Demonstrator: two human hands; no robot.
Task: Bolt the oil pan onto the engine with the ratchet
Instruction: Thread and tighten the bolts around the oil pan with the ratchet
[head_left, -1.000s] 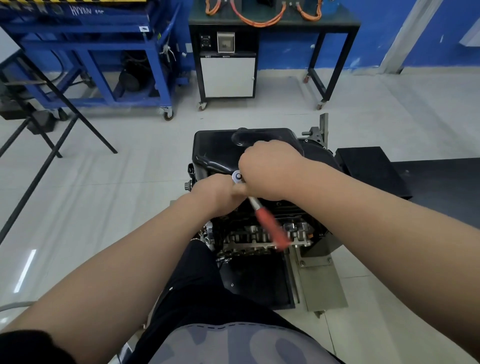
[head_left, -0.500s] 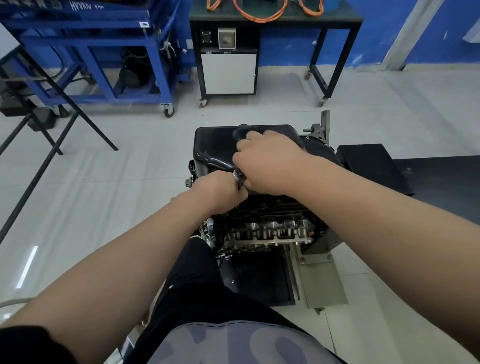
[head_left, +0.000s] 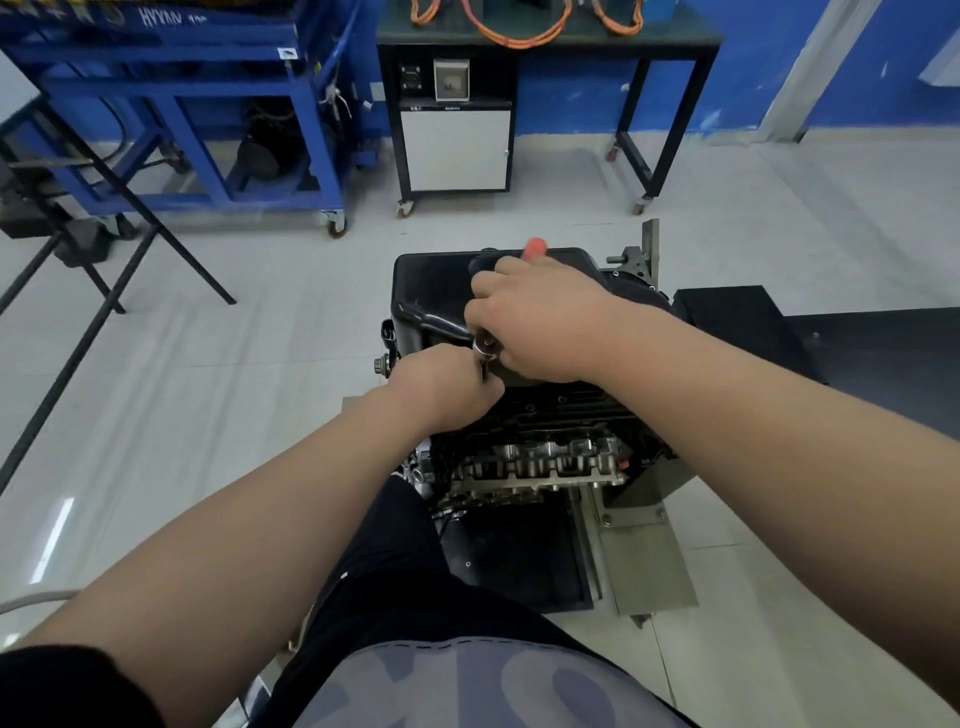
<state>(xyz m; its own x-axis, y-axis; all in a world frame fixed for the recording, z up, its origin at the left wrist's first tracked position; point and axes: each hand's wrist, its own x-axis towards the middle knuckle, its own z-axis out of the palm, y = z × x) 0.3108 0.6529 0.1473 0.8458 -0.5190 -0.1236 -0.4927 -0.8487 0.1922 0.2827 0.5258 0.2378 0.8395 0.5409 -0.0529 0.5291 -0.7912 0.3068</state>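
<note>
A black oil pan (head_left: 431, 291) sits on top of the upturned engine (head_left: 540, 457) on a stand in front of me. The ratchet (head_left: 485, 347) has its chrome head at the pan's near edge, and the red end of its handle pokes out beyond my right hand (head_left: 540, 322), pointing away from me. My right hand grips the handle over the pan. My left hand (head_left: 447, 384) is curled around the shaft just under the ratchet head. The bolt itself is hidden by my hands.
A metal base plate (head_left: 644, 566) lies under the engine stand. A black platform (head_left: 872, 343) is at the right. A blue rack (head_left: 197, 104) and a black-legged bench with a white cabinet (head_left: 457, 150) stand at the back. Black stand legs (head_left: 104, 244) cross the floor at left.
The ratchet handle has swung from pointing toward me, over the engine, round to pointing away over the pan. My right hand moved with it; my left hand stayed at the ratchet head.
</note>
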